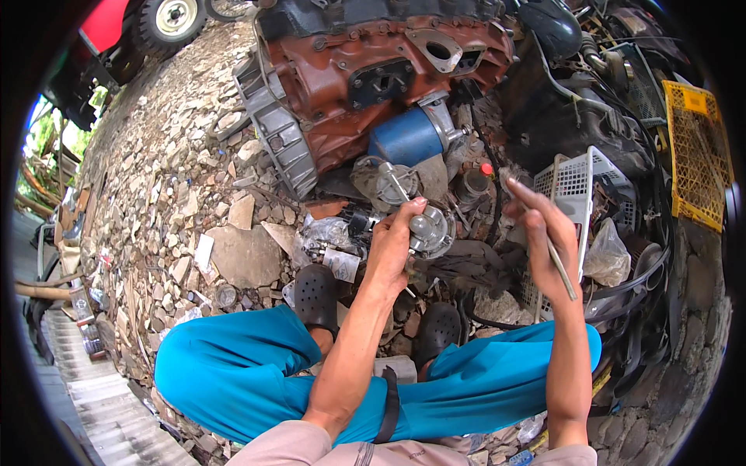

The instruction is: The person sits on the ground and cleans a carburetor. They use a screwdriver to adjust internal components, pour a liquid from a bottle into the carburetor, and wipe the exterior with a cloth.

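Two things are held: the left hand (390, 250) clamps a round silver metal part (432, 230); the right hand (547, 233) grips a thin grey metal rod (561, 272), long axis eleven to five o'clock. From this hand, the part lies apart at nine o'clock.

- The engine block (330, 70) was reddish brown.
- The cylindrical filter (406, 137) was blue.
- The metal part (433, 233) was silver, the thin rod (561, 272) greyish.
- The trousers (233, 365) were turquoise.
- The clogs (315, 295) were black, dotted with holes.
- The crate (695, 155) was yellow, lattice-patterned.
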`<state>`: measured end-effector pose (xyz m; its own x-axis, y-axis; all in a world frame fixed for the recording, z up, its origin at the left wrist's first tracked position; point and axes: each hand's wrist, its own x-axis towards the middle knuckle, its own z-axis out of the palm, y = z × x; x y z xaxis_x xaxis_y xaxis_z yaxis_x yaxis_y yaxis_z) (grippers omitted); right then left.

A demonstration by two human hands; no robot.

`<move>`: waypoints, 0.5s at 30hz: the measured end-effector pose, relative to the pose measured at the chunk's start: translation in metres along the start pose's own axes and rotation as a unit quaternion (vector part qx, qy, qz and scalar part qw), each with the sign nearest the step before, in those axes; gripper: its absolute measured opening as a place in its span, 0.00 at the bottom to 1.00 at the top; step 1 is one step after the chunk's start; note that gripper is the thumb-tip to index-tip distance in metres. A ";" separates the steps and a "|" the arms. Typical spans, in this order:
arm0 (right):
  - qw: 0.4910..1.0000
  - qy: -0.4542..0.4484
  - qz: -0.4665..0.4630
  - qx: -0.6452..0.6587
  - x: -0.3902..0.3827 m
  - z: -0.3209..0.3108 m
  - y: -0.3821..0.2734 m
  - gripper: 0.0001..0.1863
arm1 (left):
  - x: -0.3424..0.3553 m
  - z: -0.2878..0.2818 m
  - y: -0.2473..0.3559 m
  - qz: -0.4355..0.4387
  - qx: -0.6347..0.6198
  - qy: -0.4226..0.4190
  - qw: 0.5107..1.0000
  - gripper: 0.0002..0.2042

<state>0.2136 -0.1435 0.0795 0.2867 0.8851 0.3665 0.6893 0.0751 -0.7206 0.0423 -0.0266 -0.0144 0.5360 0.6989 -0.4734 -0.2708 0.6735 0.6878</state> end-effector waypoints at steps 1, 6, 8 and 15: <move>0.999 -0.025 -0.010 0.020 -0.003 0.004 0.001 0.22 | 0.001 -0.001 0.002 0.017 -0.005 0.015 1.000 0.18; 0.993 -0.047 -0.107 0.006 -0.025 0.048 -0.007 0.17 | 0.008 -0.003 0.007 0.076 -0.059 0.044 0.994 0.16; 0.990 -0.036 -0.137 -0.009 -0.028 0.062 -0.013 0.17 | 0.009 -0.005 0.009 0.078 -0.068 0.049 0.993 0.14; 0.987 -0.026 -0.157 -0.035 -0.027 0.080 -0.006 0.13 | 0.008 -0.008 0.011 0.110 -0.092 0.078 0.987 0.13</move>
<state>0.1485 -0.1309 0.0263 0.0177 0.8454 0.5338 0.7836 0.3198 -0.5326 0.0372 -0.0110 -0.0150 0.3230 0.8522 -0.4116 -0.5150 0.5231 0.6791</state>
